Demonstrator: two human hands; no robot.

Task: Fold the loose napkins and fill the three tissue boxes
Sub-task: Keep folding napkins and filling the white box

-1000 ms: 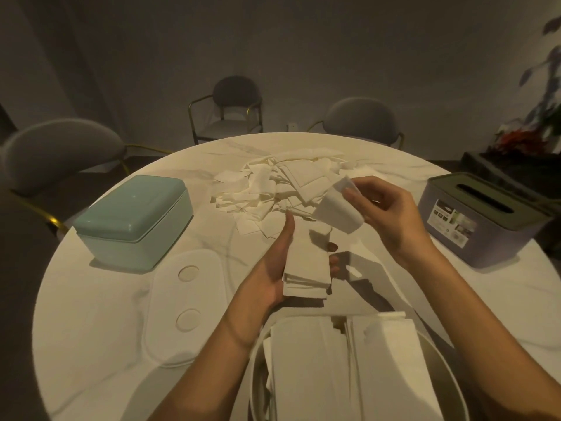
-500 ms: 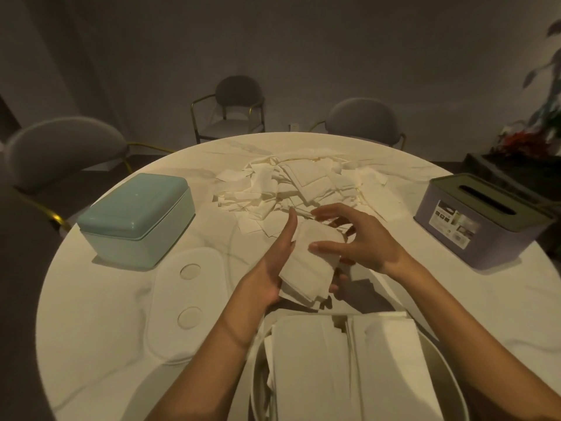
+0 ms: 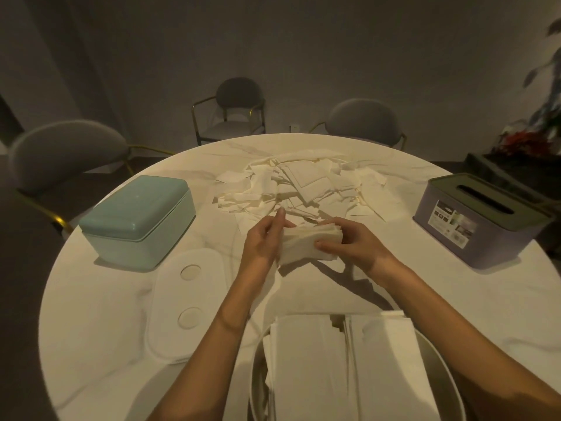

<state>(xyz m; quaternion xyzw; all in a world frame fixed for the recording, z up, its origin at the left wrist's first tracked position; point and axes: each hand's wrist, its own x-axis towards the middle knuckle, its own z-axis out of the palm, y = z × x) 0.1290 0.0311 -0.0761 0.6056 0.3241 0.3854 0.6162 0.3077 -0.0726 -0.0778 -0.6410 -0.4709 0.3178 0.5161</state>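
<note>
Left hand (image 3: 263, 241) and right hand (image 3: 353, 243) together hold a stack of folded napkins (image 3: 306, 244) just above the table (image 3: 91, 299), near its centre. Left hand: palm against the stack's left end, thumb under, index finger extended upward. Right hand: fingers curled over the far edge, thumb pressed on the near face. Stack tilted, right end higher.

Behind the hands, toward the table's far edge: pile of loose napkins (image 3: 303, 186), unfolded and overlapping, spread wide.

At the near edge, below the forearms: open white box (image 3: 440, 369) with two side-by-side stacks of folded napkins (image 3: 343, 366) standing above its rim. Its white lid (image 3: 188, 302) lies flat on the table to the left, two round recesses showing.

Left edge: teal box (image 3: 136, 217), lid closed. Right edge: purple box (image 3: 482, 220) with a dark slotted top and a printed label on the side facing the hands.

Grey chairs (image 3: 239, 107) stand beyond the table.
</note>
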